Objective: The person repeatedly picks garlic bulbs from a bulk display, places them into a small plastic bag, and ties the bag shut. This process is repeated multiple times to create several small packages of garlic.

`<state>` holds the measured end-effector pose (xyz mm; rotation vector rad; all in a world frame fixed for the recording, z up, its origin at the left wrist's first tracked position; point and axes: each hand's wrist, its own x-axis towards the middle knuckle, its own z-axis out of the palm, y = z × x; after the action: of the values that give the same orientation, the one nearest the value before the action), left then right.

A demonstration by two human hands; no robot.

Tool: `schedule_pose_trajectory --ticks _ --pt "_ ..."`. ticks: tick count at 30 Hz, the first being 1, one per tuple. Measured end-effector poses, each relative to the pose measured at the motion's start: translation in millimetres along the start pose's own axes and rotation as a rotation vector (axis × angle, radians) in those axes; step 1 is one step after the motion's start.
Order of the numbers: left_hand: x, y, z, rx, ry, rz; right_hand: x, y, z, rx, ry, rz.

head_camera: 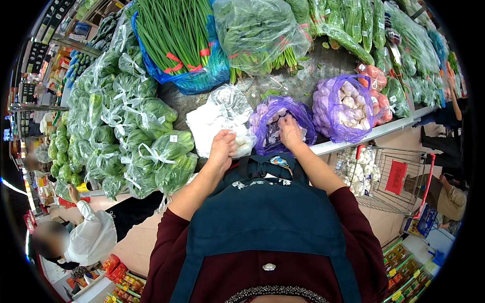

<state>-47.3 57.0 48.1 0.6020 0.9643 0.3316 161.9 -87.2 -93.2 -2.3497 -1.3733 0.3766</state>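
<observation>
My left hand (224, 146) grips the edge of a clear plastic bag (244, 141) that holds pale garlic bulbs, beside a stack of white plastic bags (206, 123). My right hand (290, 130) reaches into an open purple plastic bag (261, 130) with garlic bulbs and loose skins inside; its fingertips are partly hidden, so I cannot tell whether they hold a bulb. To the right stands a fuller purple bag (321, 108), its garlic bulbs (354, 104) showing at the opening. A crumpled clear bag (231, 99) lies behind the white stack.
Bagged green vegetables (146, 117) are piled at left. Chives (176, 34) in a blue bag and bagged leafy greens (261, 34) lie behind. Red net-like bags (373, 77) sit at right, near a shopping cart (382, 178) with garlic. Another person (93, 231) stands at left.
</observation>
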Motion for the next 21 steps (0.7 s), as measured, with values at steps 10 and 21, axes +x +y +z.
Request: schedule_pose_trajectory --ticks 10,21 --pt "-6.2 20.1 0.7 -0.046 0.054 0.132 26.5 18.3 3.7 0.517 -0.189 0.553" --pt "-6.0 21.1 51.2 -0.077 0.075 0.124 11.3 -159.2 -138.7 0.694 0.03 -0.487"
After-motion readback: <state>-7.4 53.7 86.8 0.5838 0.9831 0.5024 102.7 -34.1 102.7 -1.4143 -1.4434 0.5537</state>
